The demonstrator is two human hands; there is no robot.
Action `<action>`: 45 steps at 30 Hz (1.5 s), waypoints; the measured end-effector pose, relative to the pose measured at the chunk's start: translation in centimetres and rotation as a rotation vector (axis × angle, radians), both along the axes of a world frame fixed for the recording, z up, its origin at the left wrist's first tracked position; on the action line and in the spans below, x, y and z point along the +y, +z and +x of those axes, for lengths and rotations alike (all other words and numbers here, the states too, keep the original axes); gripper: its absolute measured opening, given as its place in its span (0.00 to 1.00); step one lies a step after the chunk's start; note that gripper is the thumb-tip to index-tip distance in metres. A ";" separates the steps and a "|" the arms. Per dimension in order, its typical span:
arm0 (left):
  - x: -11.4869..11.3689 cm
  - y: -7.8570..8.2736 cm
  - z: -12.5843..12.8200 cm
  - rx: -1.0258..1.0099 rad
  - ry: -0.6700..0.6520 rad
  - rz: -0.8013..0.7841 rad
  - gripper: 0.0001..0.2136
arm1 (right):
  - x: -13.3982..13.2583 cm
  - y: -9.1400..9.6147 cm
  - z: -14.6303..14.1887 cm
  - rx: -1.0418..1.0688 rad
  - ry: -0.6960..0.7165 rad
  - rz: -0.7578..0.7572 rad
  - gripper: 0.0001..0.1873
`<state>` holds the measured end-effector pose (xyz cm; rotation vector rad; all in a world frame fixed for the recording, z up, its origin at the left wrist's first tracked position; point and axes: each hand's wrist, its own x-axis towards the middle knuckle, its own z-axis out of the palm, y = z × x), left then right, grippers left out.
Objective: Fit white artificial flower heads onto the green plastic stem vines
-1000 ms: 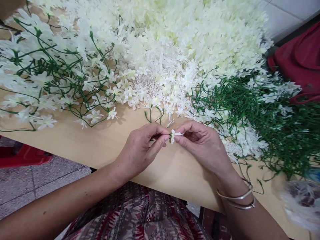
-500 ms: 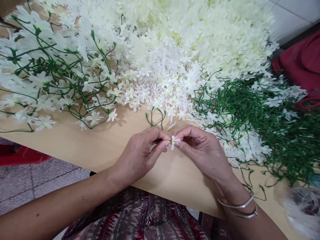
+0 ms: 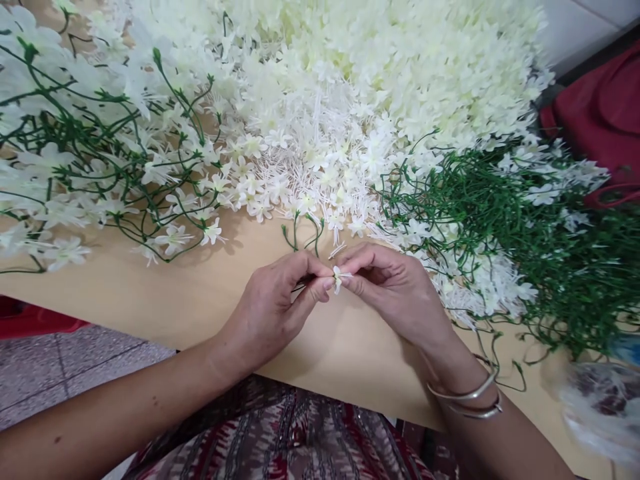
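Note:
Over the near part of the table, my left hand (image 3: 273, 310) pinches a green artificial flower stem (image 3: 317, 235) just below a small white artificial flower (image 3: 338, 281). The stem's curled branches stick out behind my fingers. From the other side, thumb and forefinger of my right hand (image 3: 407, 293) close on the white strands at the flower's centre. The two hands' fingertips nearly meet around the flower. What lies inside the left fingers is mostly hidden.
A large heap of white flowers (image 3: 400, 60) covers the table's (image 3: 200, 293) far side. Flowered stems (image 3: 115, 173) lie at left, and bare green stems (image 3: 480, 200) at right. A plastic bag (image 3: 600, 407) sits near right; a dark red bag (image 3: 600, 113) stands beyond.
The view has shifted slightly, so the table and heaps sit a little further left. Both hands keep their pinch on the flower and stem, with hardly any movement.

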<state>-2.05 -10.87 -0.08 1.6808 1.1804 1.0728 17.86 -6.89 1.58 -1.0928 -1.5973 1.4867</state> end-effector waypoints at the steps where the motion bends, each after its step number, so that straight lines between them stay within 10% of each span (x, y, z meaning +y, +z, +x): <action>1: 0.0 0.0 0.1 -0.012 0.003 -0.005 0.01 | 0.1 0.0 0.1 0.004 0.004 -0.005 0.07; 38: 0.3 0.4 0.0 -0.186 -0.113 -0.017 0.04 | 1.1 -0.3 1.1 0.081 0.100 -0.002 0.05; 45: 1.5 3.1 -4.1 -0.052 0.356 0.451 0.05 | 1.4 -1.6 1.7 0.257 0.034 -0.018 0.12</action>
